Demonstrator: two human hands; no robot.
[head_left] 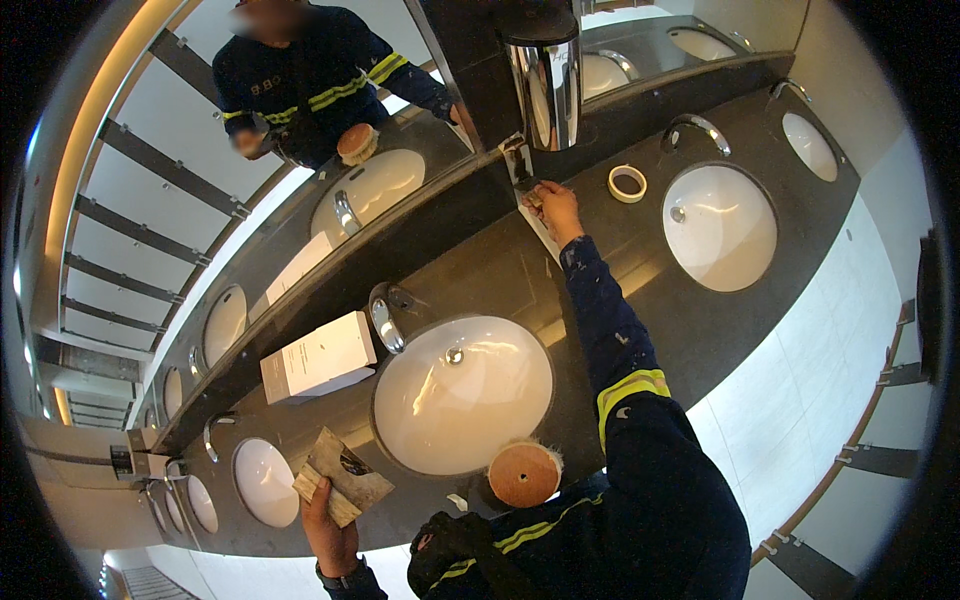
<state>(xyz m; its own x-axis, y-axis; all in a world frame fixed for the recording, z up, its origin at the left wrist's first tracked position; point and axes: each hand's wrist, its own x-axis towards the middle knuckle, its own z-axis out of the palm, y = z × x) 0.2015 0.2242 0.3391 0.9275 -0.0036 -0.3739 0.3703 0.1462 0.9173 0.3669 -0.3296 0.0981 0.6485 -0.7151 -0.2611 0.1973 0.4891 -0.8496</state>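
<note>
My left hand [326, 525], low on the left, is closed round a putty-smeared flat board [372, 487] with a dark lump on its face. My right arm reaches out to the backsplash. There my right hand [558, 210] pinches a small flat scraper [531, 199], mostly covered by the fingers, against the joint in the stone. A pale tape strip [541, 232] runs down from this spot onto the counter. Near my body a round wooden-backed brush [525, 474] lies bristles down at the sink's front rim.
A white sink [500, 425] lies between my arms, with a chrome faucet [386, 318] behind it. A white box [320, 358] stands to its left. A tape roll [627, 184] rests near the right sink [730, 245]. Above my right hand hangs a chrome dispenser [545, 95]; a mirror [250, 190] lines the wall.
</note>
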